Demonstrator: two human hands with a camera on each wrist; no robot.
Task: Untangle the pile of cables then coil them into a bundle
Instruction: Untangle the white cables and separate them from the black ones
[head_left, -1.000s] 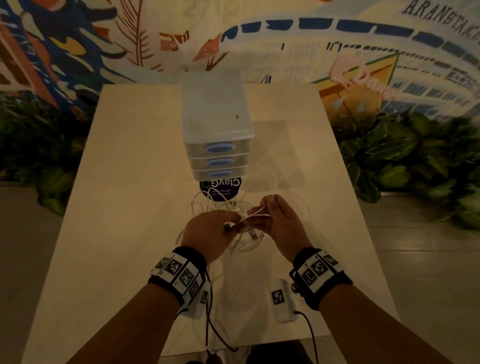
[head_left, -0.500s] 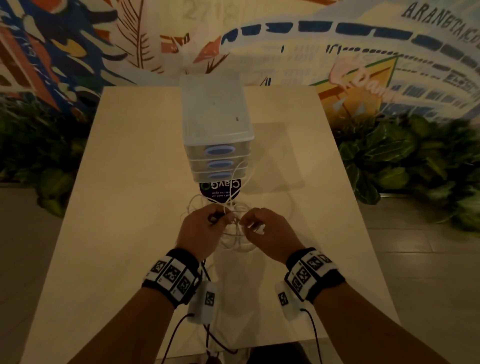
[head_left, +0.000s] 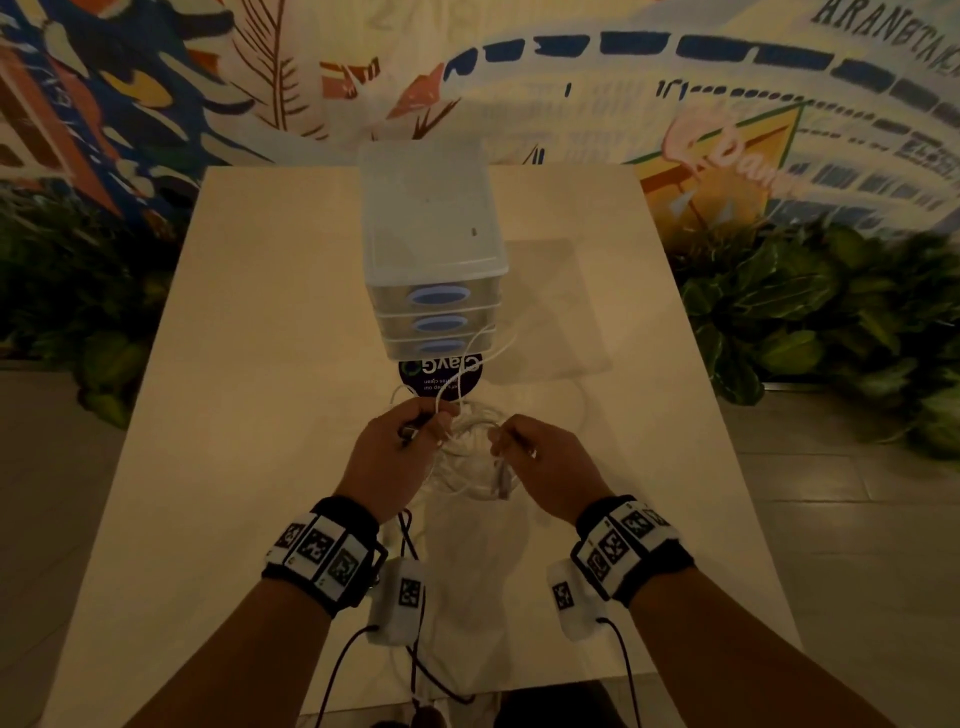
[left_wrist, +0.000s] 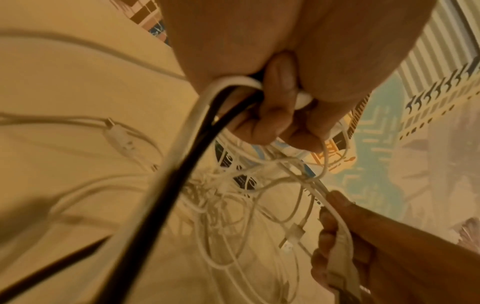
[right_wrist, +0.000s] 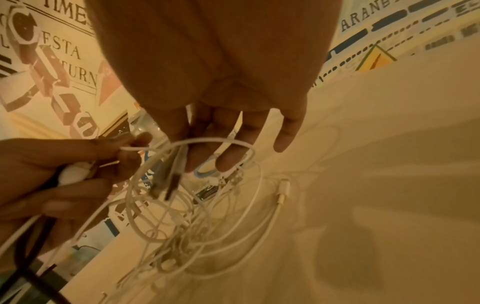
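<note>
I see the tangled white cables (head_left: 470, 457) lying on the surface (head_left: 260, 415), at 6 o'clock from the drawer unit (head_left: 434, 270). My left hand (head_left: 387, 457) has its fingers clamped on a white cable and a black lead (left_wrist: 166, 185). My right hand (head_left: 550, 467) pinches a connector end, apparently between thumb and forefinger; remaining fingers (right_wrist: 285, 133) are apart.

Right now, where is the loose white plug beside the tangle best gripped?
Probably by its stiff housing, from above on its open side: the white plug lies flat on the table, clear of the tangle, its cable trailing back into the loops.
</note>
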